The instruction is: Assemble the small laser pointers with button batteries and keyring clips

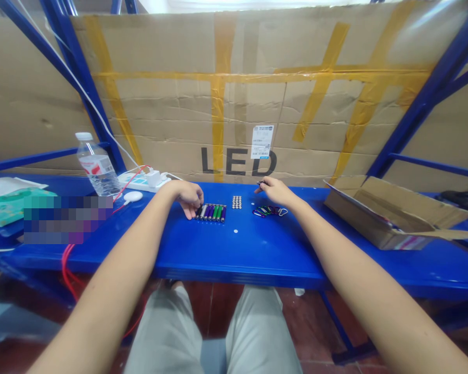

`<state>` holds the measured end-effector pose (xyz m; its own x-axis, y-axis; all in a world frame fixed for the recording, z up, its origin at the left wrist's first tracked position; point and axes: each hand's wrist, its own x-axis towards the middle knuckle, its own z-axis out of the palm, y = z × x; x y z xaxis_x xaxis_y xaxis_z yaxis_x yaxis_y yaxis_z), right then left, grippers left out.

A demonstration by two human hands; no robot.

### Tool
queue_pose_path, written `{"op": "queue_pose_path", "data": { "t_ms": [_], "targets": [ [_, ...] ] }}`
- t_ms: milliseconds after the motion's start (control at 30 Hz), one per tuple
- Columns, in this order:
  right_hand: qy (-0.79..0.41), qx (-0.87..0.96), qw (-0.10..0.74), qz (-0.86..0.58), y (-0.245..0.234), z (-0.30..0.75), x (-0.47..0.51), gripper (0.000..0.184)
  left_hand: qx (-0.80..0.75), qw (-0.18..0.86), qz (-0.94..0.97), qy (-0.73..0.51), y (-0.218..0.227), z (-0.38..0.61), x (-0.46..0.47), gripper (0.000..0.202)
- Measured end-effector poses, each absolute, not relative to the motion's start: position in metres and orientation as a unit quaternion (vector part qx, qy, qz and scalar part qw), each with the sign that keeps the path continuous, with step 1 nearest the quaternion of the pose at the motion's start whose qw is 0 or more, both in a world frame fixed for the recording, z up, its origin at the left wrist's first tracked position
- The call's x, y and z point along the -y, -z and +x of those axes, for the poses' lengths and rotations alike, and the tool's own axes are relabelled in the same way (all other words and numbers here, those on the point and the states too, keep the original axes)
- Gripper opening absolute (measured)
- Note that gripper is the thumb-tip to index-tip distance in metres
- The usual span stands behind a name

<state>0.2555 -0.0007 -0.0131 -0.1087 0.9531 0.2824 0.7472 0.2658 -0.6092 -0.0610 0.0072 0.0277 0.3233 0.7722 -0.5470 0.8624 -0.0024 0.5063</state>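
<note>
On the blue table lies a row of small metal tubes point(213, 213), black, silver, purple and green, that look like mini flashlights. My left hand point(190, 200) curls over the left end of this row, its fingers closed around a dark tube there. To the right of the row, small silver button cells point(237, 202) stand in a neat block. Beyond them my right hand point(275, 191) is raised a little over the table, pinching a small dark item whose kind I cannot make out. Several coloured carabiners point(269, 211) lie just below it.
An open cardboard box point(390, 218) stands at the right. At the left are a water bottle point(97, 166), a power strip point(140, 181), a white round device point(133, 197) and a green pack point(17, 205). A large cardboard sheet point(179, 114) rises behind the table.
</note>
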Motion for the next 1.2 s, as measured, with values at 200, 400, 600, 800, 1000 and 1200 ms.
{"op": "queue_pose_path", "data": {
  "t_ms": [200,400,600,800,1000,1200],
  "targets": [
    [-0.178,0.728,0.342,-0.567,0.015,0.255,-0.002,0.015,-0.614,0.314,0.724,0.008,-0.029,-0.064,-0.016,0.015],
    [-0.354,0.704,0.377,-0.487,0.007,0.232,0.014,0.021,-0.438,0.112,0.831,-0.324,-0.022,-0.025,-0.01,0.02],
    [-0.43,0.702,0.39,-0.412,0.002,0.213,0.031,0.021,-0.271,0.146,0.88,-0.361,-0.008,0.018,0.016,0.021],
    [-0.405,0.728,0.368,-0.414,0.001,0.214,0.033,0.018,-0.298,0.155,0.861,-0.381,-0.007,0.017,0.013,0.01],
    [-0.214,0.82,0.334,-0.413,0.002,0.211,0.037,0.032,-0.301,0.191,0.846,-0.397,-0.006,0.015,0.009,0.012],
    [-0.152,0.835,0.361,-0.386,0.008,0.208,0.035,0.041,-0.292,0.215,0.836,-0.411,-0.003,0.017,0.006,0.014]
  ]
}}
